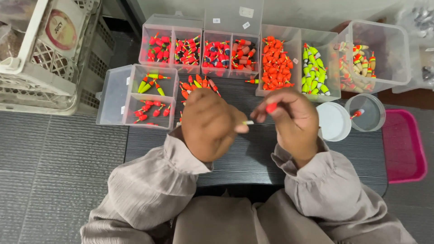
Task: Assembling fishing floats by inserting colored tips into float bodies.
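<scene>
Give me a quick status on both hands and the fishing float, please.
Left hand closed, pinching a thin pale stem. Right hand pinching a red float at the fingertips. Loose orange floats lie just beyond, nothing between the hands.

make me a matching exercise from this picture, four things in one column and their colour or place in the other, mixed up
Things:
1. pink tray
2. round clear tub
3. white crate
4. right hand

Place or state:
A. far left, beside the dark table
B. holds one small red float, next to a white lid
C. pinches a red-tipped float
D. right edge of the table

Pairs: 1-D, 2-B, 3-A, 4-C
</scene>
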